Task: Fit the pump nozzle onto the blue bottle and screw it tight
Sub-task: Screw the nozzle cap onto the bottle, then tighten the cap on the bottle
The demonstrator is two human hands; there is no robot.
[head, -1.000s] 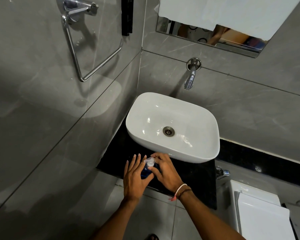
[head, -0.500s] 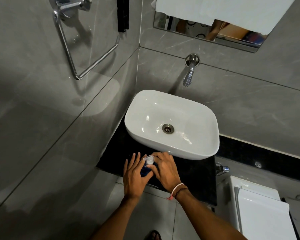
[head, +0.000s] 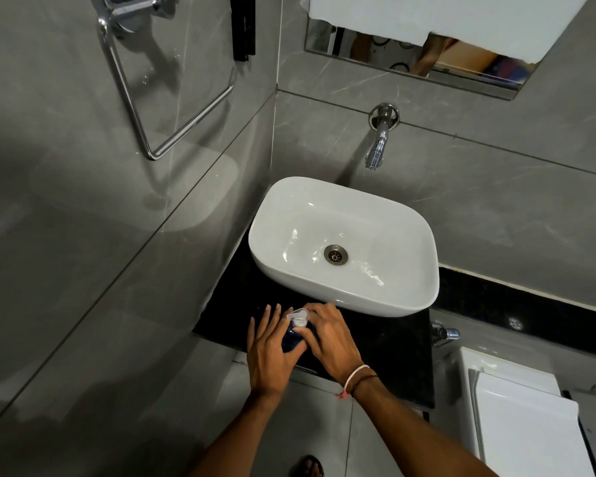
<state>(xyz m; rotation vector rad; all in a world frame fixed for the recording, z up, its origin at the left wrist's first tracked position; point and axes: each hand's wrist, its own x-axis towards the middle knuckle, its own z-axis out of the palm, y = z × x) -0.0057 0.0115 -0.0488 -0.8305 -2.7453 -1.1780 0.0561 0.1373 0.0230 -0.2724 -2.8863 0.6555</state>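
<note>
A small blue bottle [head: 292, 339] stands on the black counter [head: 386, 352] just in front of the white basin. A clear pump nozzle [head: 298, 316] sits on its top, spout pointing left. My left hand [head: 272, 349] presses against the bottle's left side, thumb across its front and fingers stretched straight. From the right, my right hand [head: 331, 339] has its fingertips pinched around the nozzle's collar. Most of the bottle is hidden between the two hands.
The white basin [head: 406, 297] stands right behind the bottle, with a wall tap [head: 377, 149] above it. A chrome towel ring [head: 152, 132] hangs on the left wall. A white toilet tank [head: 516, 418] stands at the lower right.
Both hands stay on the bottle and nozzle. The right hand's fingers have shifted slightly around the nozzle's collar. The camera has tilted a little.
</note>
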